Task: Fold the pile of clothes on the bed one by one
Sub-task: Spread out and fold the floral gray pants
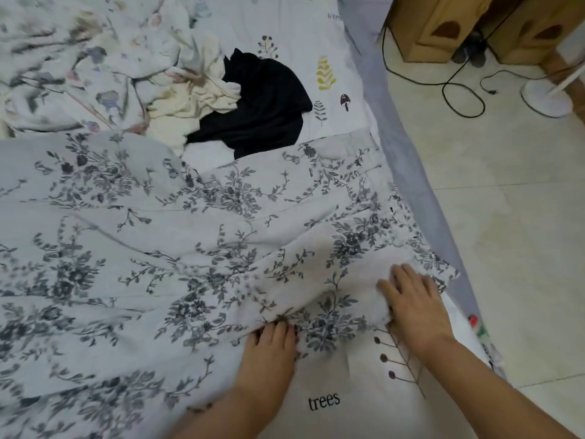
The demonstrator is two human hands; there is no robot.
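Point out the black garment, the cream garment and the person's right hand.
black garment point(266, 99), head view, middle of the dark cloth.
cream garment point(190, 99), head view, crumpled middle.
right hand point(414, 301), head view, back of hand.

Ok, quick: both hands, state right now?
Left hand: fingers curled into the floral garment's near edge, gripping it.
Right hand: open, flat on the garment.
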